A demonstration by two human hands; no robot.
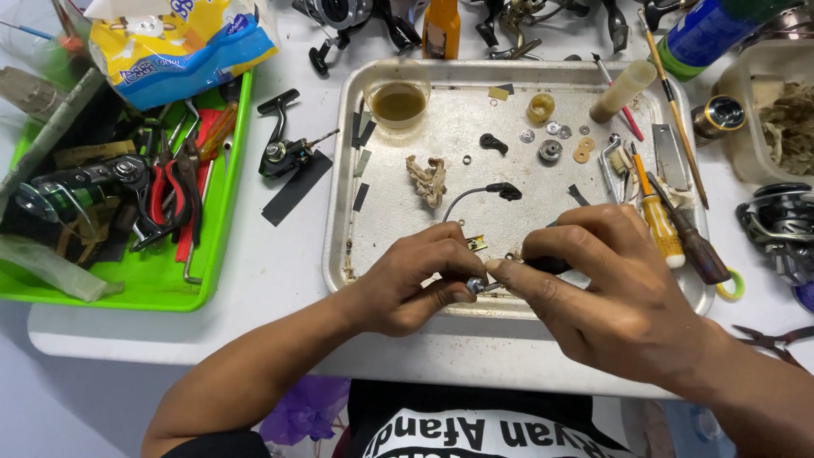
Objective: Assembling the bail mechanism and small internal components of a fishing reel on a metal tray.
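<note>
Silvery and small, the round metal reel part (476, 285) sits between both hands over the near rim of the battered aluminium tray (424, 170); it lies at the left hand's (413, 280) fingertips, pinched there; the right hand (593, 276) meets it from the right, thumb touching, fingers curled around a dark tool handle (547, 265) whose long axis runs left-right; the yellow-handled screwdriver (657, 222) lies just beyond.

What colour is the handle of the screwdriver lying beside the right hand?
Orange-yellow; the screwdriver shows in the head view, right of the right hand.
</note>
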